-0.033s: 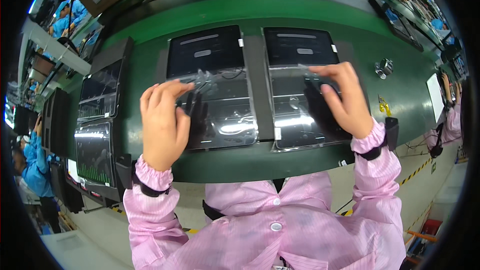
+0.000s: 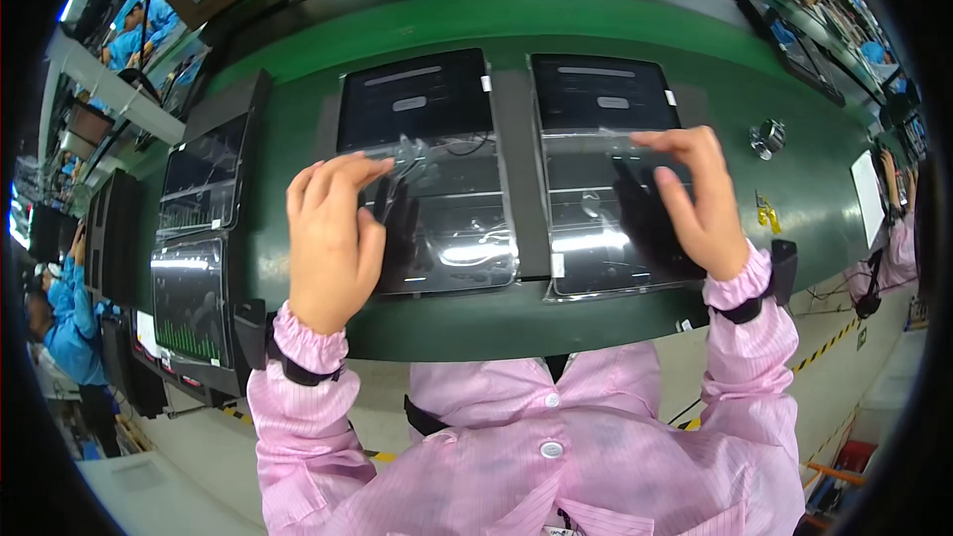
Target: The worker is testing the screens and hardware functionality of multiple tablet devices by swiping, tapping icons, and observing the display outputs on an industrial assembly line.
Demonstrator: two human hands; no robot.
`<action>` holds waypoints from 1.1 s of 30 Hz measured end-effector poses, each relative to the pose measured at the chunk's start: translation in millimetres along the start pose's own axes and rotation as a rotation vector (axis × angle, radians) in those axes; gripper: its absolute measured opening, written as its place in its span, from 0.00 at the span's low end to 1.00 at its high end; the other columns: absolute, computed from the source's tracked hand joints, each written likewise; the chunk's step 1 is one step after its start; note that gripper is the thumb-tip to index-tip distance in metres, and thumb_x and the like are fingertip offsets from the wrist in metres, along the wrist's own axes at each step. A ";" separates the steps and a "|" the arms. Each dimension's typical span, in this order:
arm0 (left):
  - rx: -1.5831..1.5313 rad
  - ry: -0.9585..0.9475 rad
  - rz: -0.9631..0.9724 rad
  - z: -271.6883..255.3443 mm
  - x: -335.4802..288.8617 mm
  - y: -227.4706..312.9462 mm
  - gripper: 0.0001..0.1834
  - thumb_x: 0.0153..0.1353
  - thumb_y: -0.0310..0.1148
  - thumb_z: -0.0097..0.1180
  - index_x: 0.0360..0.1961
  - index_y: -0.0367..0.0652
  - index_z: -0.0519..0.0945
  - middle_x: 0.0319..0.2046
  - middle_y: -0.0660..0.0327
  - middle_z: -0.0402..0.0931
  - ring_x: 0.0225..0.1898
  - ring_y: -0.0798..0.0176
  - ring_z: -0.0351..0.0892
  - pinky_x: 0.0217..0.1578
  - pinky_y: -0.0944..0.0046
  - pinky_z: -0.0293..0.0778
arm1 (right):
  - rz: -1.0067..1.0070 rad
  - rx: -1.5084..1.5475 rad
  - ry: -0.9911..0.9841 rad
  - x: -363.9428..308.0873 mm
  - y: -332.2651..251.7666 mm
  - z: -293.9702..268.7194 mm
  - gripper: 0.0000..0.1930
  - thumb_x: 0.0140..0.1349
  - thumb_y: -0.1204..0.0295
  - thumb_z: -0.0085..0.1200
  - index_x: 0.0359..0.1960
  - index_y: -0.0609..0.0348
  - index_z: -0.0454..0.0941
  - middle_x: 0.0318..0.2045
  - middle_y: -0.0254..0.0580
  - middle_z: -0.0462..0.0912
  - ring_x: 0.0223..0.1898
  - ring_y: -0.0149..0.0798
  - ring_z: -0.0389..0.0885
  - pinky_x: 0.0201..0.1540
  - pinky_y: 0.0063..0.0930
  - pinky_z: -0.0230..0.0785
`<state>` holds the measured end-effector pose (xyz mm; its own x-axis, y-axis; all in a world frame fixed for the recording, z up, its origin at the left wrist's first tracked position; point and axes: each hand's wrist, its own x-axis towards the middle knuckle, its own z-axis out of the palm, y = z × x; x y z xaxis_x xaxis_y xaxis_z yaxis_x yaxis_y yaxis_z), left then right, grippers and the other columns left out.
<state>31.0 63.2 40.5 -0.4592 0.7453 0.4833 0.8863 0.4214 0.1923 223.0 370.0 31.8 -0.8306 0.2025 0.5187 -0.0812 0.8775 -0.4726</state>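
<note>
Two flat black screen panels lie side by side in front of me, a left panel (image 2: pixel 417 89) and a right panel (image 2: pixel 603 89). Clear plastic film (image 2: pixel 452 213) covers the nearer part of the left one, and similar film (image 2: pixel 586 203) covers the right one. My left hand (image 2: pixel 333 238) hovers at the left panel's left edge, fingers bent, thumb apart, fingertips beside a wrinkled bit of film. Over the right panel, my right hand (image 2: pixel 700 199) has its forefinger stretched to the film's wrinkled upper edge and its thumb spread. Whether either fingertip touches film is unclear.
More film-covered panels (image 2: pixel 189 293) stand at the left on the green table (image 2: pixel 437 328). To the right are a shiny metal round object (image 2: pixel 767 138), a yellow scrap (image 2: pixel 766 211) and a white sheet (image 2: pixel 867 199). Other people in blue (image 2: pixel 69 328) and pink work around me.
The whole view has shifted slightly, so the panels appear a little further right. Both hands keep nearly the same place and pose over the panels.
</note>
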 end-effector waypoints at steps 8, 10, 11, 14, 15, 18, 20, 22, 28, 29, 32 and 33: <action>0.114 -0.113 0.016 13.3 12.7 -4.9 0.28 0.52 0.18 0.45 0.58 0.40 0.71 0.58 0.58 0.75 0.67 0.49 0.64 0.69 0.46 0.51 | 0.167 0.048 0.103 -29.2 10.7 -11.0 0.12 0.62 0.81 0.49 0.47 0.65 0.75 0.45 0.46 0.80 0.47 0.47 0.76 0.53 0.35 0.69; 0.124 -0.069 0.029 5.4 13.5 0.1 0.27 0.52 0.19 0.45 0.57 0.38 0.70 0.59 0.58 0.75 0.68 0.49 0.62 0.70 0.44 0.49 | 0.204 0.068 0.147 -32.3 15.3 -9.7 0.11 0.62 0.81 0.48 0.46 0.65 0.75 0.44 0.45 0.80 0.47 0.46 0.76 0.53 0.34 0.69; 0.112 -0.061 0.027 3.8 13.0 0.8 0.27 0.52 0.19 0.45 0.57 0.37 0.70 0.59 0.58 0.75 0.68 0.50 0.62 0.70 0.45 0.49 | 0.214 0.076 0.135 -32.1 15.5 -10.1 0.11 0.62 0.81 0.49 0.46 0.65 0.75 0.44 0.45 0.79 0.47 0.46 0.75 0.52 0.34 0.68; 0.098 -0.065 0.034 6.8 14.6 2.7 0.27 0.51 0.18 0.44 0.57 0.37 0.69 0.59 0.58 0.76 0.68 0.50 0.62 0.70 0.46 0.49 | 0.178 0.024 0.097 -30.4 13.3 -7.8 0.11 0.62 0.80 0.49 0.46 0.64 0.77 0.43 0.45 0.78 0.47 0.46 0.74 0.52 0.35 0.66; 0.099 -0.076 0.036 8.1 14.7 2.8 0.28 0.51 0.17 0.44 0.56 0.36 0.69 0.59 0.58 0.76 0.68 0.50 0.62 0.70 0.46 0.49 | 0.142 -0.022 0.089 -30.2 15.1 -6.0 0.12 0.62 0.80 0.49 0.47 0.62 0.78 0.42 0.44 0.78 0.46 0.46 0.74 0.52 0.36 0.65; 0.044 -0.106 0.105 12.1 17.2 4.8 0.27 0.51 0.17 0.44 0.56 0.37 0.69 0.59 0.58 0.76 0.69 0.51 0.62 0.70 0.46 0.49 | 0.140 -0.112 0.069 -31.8 14.6 -6.4 0.13 0.62 0.80 0.49 0.47 0.61 0.79 0.42 0.43 0.77 0.46 0.46 0.74 0.52 0.35 0.64; 0.012 -0.115 0.139 14.3 19.8 9.3 0.28 0.50 0.16 0.43 0.56 0.36 0.69 0.58 0.58 0.77 0.69 0.51 0.61 0.70 0.45 0.49 | 0.189 0.012 0.155 -35.4 15.0 -11.2 0.12 0.62 0.80 0.48 0.46 0.63 0.77 0.44 0.44 0.79 0.46 0.46 0.75 0.53 0.35 0.66; -0.007 -0.135 0.157 17.0 22.1 9.4 0.28 0.50 0.16 0.43 0.56 0.36 0.69 0.58 0.59 0.77 0.69 0.51 0.61 0.70 0.44 0.49 | 0.210 -0.006 0.173 -41.8 25.7 -20.3 0.11 0.63 0.80 0.47 0.46 0.64 0.76 0.47 0.46 0.79 0.47 0.45 0.76 0.53 0.34 0.67; -0.007 -0.143 0.159 22.3 28.3 13.7 0.28 0.50 0.16 0.43 0.55 0.35 0.70 0.58 0.58 0.76 0.69 0.51 0.61 0.70 0.43 0.49 | 0.335 -0.088 0.260 -57.7 47.7 -47.8 0.11 0.66 0.77 0.49 0.49 0.63 0.74 0.48 0.40 0.82 0.44 0.36 0.75 0.48 0.29 0.66; -0.013 -0.140 0.166 23.0 29.2 14.8 0.28 0.50 0.16 0.43 0.55 0.35 0.70 0.58 0.58 0.76 0.69 0.51 0.61 0.70 0.43 0.49 | 0.399 -0.093 0.291 -60.9 51.6 -51.5 0.11 0.66 0.76 0.51 0.49 0.61 0.75 0.47 0.39 0.82 0.43 0.35 0.75 0.47 0.29 0.66; -0.013 -0.226 0.123 19.8 31.8 19.4 0.28 0.50 0.17 0.43 0.56 0.37 0.72 0.59 0.57 0.74 0.69 0.50 0.61 0.70 0.43 0.48 | 0.460 -0.230 0.427 -69.7 68.2 -64.8 0.11 0.66 0.72 0.54 0.49 0.58 0.76 0.47 0.35 0.81 0.43 0.34 0.74 0.45 0.28 0.64; -0.020 -0.187 0.089 16.0 28.3 19.2 0.29 0.50 0.17 0.44 0.58 0.37 0.71 0.60 0.56 0.73 0.69 0.49 0.60 0.71 0.44 0.48 | 0.506 -0.340 0.430 -71.5 77.0 -66.4 0.13 0.65 0.71 0.56 0.50 0.57 0.76 0.47 0.36 0.80 0.44 0.36 0.73 0.47 0.31 0.65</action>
<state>34.0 100.6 44.2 -0.3804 0.8630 0.3325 0.9241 0.3404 0.1739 312.8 452.0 5.6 -0.4273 0.7081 0.5622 0.4866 0.7041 -0.5171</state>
